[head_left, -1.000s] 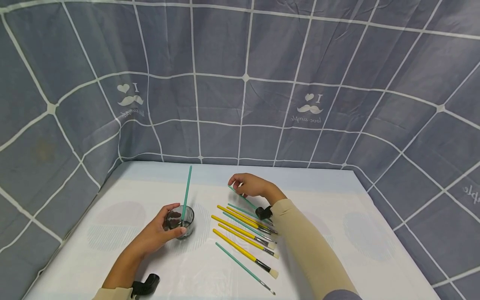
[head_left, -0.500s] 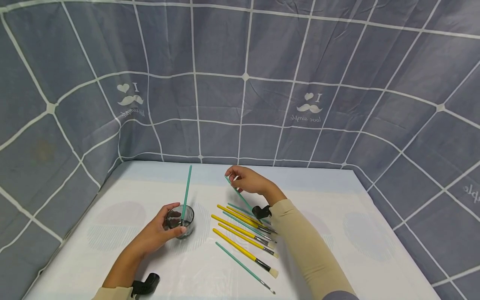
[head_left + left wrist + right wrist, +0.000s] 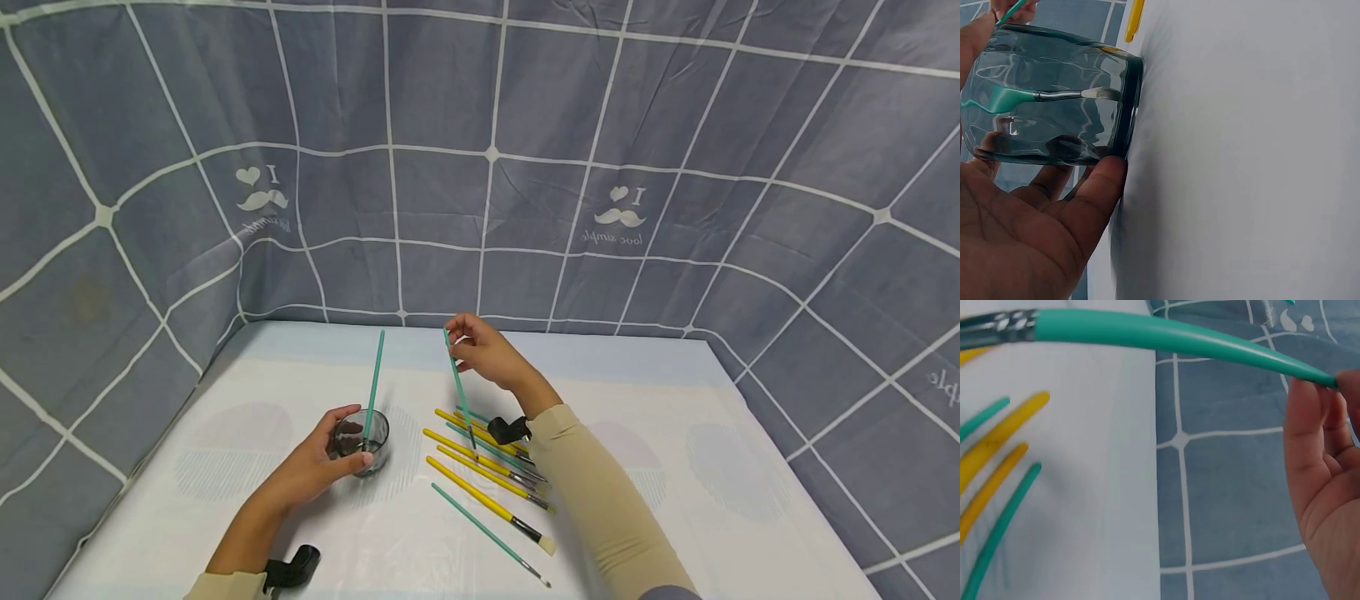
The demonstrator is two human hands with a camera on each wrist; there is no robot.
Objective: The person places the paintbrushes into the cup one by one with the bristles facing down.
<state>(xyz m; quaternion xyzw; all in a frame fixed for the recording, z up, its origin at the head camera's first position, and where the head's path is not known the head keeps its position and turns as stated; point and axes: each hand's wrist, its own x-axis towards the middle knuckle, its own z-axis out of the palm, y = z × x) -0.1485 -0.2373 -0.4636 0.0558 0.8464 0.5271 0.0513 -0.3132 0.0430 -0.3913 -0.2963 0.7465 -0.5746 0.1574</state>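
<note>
A clear drinking glass (image 3: 377, 457) stands on the table, and my left hand (image 3: 318, 468) grips it with thumb and fingers round its sides. One green-handled paintbrush (image 3: 377, 367) leans upright inside; its pale bristles (image 3: 1100, 93) touch down near the glass's base in the left wrist view. To the right, my right hand (image 3: 486, 352) pinches a second green paintbrush (image 3: 457, 379) by the tip of its handle. This brush hangs bristles down above the other brushes. Its metal ferrule (image 3: 997, 329) shows in the right wrist view, while the bristles lie outside that view.
Several yellow paintbrushes (image 3: 470, 489) and green paintbrushes (image 3: 487, 533) lie slanted in a loose row right of the glass. The table (image 3: 247, 375) has a white cover. A grey checked curtain (image 3: 442, 200) hangs behind it and along both sides.
My right hand has risen and moved slightly left, lifting the green paintbrush from a low slant to a nearly upright hang. My left hand and the glass have stayed put.
</note>
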